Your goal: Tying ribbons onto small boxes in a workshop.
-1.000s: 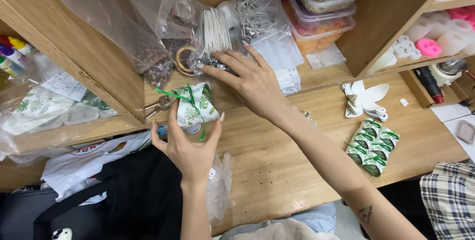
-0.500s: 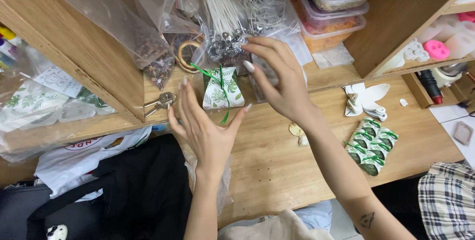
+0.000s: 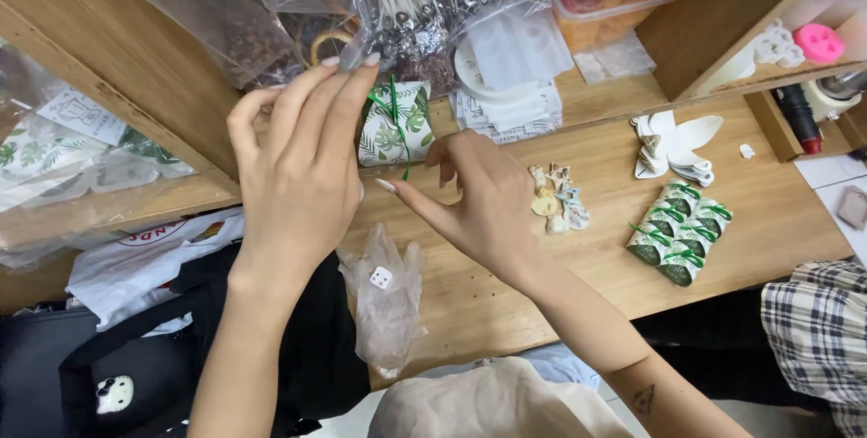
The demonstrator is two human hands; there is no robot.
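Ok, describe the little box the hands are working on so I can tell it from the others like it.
On the wooden desk, look at its back edge, just below the hanging clear bags. The leaf-print gift box sits there between the left hand and the right hand. Unlike the finished boxes clustered at right, it stands alone, its green ribbon trailing loose.

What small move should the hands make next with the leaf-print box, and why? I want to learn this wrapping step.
Probably pull the green ribbon snug. The left hand steadies the small leaf-print box from the side, the right hand pinches near the ribbon's loose tail below it, and the bow looks untidy beside the finished boxes lying at the right.
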